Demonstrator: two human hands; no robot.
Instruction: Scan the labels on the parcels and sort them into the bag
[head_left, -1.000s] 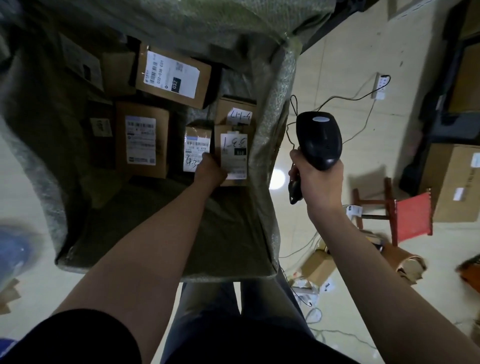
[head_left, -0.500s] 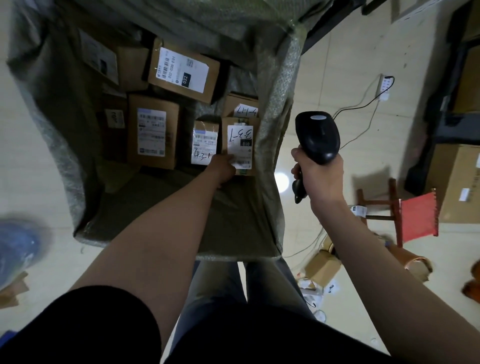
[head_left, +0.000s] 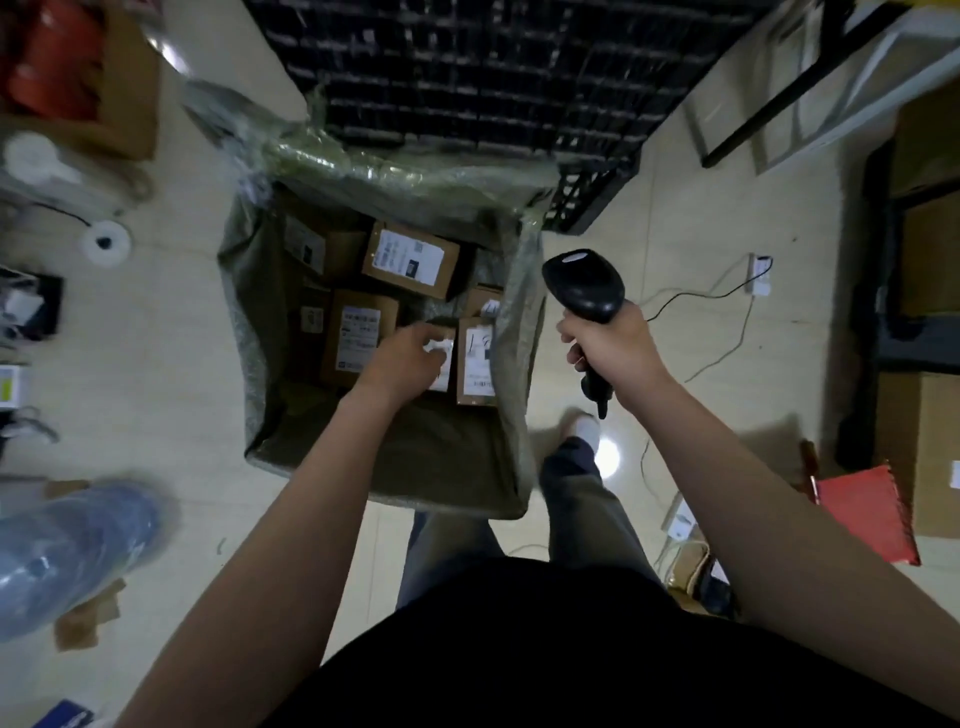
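Left hand (head_left: 402, 358) curls over a small labelled parcel (head_left: 442, 373) inside the green bag (head_left: 244, 312), apparently pinching it. Right hand (head_left: 610, 345) grips the black scanner (head_left: 582, 283) just beside the bag.

Scanner (head_left: 584, 283) in right hand (head_left: 605, 343), beside bag (head_left: 247, 322)

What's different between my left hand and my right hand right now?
The left hand reaches inside the bag, fingers curled on a small parcel; the right hand hangs outside it. The left hand has no tool; the right hand grips a black scanner. Both are bare.
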